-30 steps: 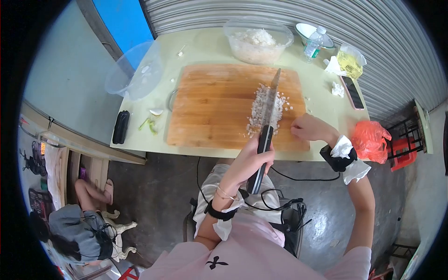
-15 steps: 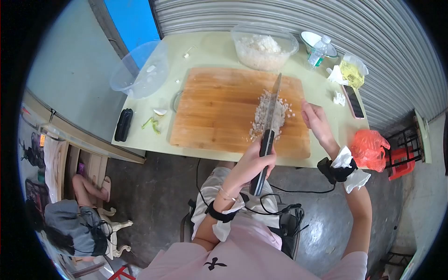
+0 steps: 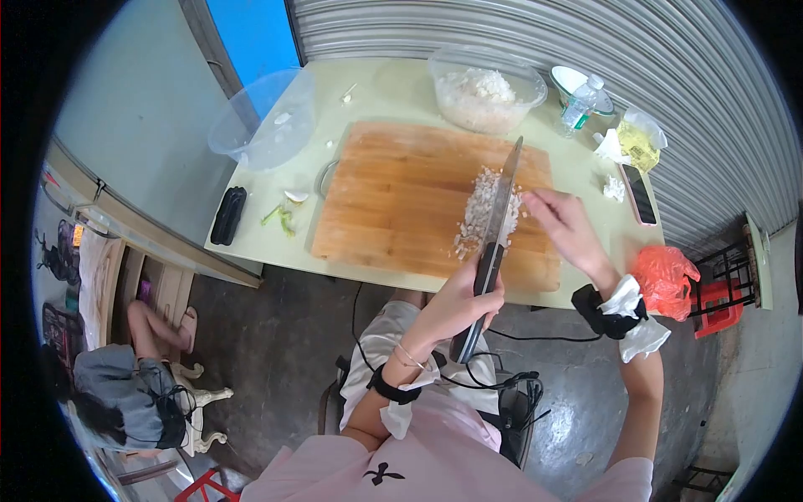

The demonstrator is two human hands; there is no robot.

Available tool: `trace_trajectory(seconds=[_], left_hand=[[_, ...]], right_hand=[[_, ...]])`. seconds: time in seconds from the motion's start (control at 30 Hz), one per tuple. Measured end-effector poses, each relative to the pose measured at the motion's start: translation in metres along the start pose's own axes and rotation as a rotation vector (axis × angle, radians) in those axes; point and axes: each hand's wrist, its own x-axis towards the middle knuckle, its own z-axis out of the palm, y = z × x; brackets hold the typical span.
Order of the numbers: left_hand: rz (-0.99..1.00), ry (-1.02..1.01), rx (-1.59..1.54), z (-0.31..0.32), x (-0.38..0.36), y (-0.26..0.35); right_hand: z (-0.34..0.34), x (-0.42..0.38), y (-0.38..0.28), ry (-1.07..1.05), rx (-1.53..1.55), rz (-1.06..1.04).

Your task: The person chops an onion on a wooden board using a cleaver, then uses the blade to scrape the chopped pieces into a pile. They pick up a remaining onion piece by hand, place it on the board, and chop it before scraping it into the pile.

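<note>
My left hand [image 3: 458, 308] is wrapped round the black handle of a long knife [image 3: 504, 201], whose blade points away from me over the right part of a wooden cutting board [image 3: 393, 192]. Finely chopped white pieces [image 3: 479, 209] lie heaped along the blade, mostly on its left. Close to the right side of the blade is my right hand [image 3: 565, 224], its fingers curled and the fingertips pinched together near the blade. What those fingertips hold, if anything, is too small to make out.
Behind the board stands a clear tub [image 3: 488, 92] of chopped white food. A clear empty-looking bowl [image 3: 263, 121] is at the left, near green scraps [image 3: 278, 219]. On the right are a bottle [image 3: 581, 105], a phone [image 3: 639, 194] and a red bag [image 3: 665, 280]. A person [image 3: 134, 393] sits at lower left.
My right hand has moved left from the board's right edge to beside the blade. The knife stays in my left hand, and the view has shifted slightly.
</note>
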Motion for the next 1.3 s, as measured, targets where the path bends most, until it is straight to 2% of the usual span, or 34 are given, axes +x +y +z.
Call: trace_trajectory(seconds=[0.03,0.13,0.43,0.7,0.8,0.87,1.07,1.17,1.23,1.3], left_hand=[[0.015,0.001,-0.028,0.000,-0.001,0.001],[-0.001,0.015,0.006,-0.001,0.000,0.001],[0.030,-0.035,0.026,-0.002,0.000,0.006],[-0.026,-0.003,-0.030,-0.008,0.003,-0.003],[0.031,-0.001,-0.057,-0.008,0.002,-0.004],[0.002,0.004,0.032,-0.013,0.012,-0.007],[0.039,0.006,0.026,-0.006,-0.001,0.003],[-0.018,-0.011,0.066,-0.010,0.010,0.000],[-0.015,-0.011,0.088,-0.011,0.012,0.002],[-0.019,-0.046,0.097,-0.012,0.010,0.008]], right_hand=[[-0.005,-0.001,0.003,0.080,0.028,-0.013],[-0.016,-0.006,0.025,0.080,-0.034,0.090],[-0.029,-0.024,0.033,0.112,-0.058,0.171],[-0.014,-0.042,0.048,0.038,-0.050,0.169],[-0.014,-0.043,0.053,0.033,-0.026,0.176],[-0.012,-0.038,0.054,0.038,-0.015,0.171],[-0.011,-0.040,0.044,0.038,-0.002,0.143],[-0.011,-0.040,0.044,0.029,0.016,0.143],[-0.005,-0.042,0.047,0.037,-0.029,0.061],[-0.005,-0.044,0.042,0.026,-0.004,0.091]])
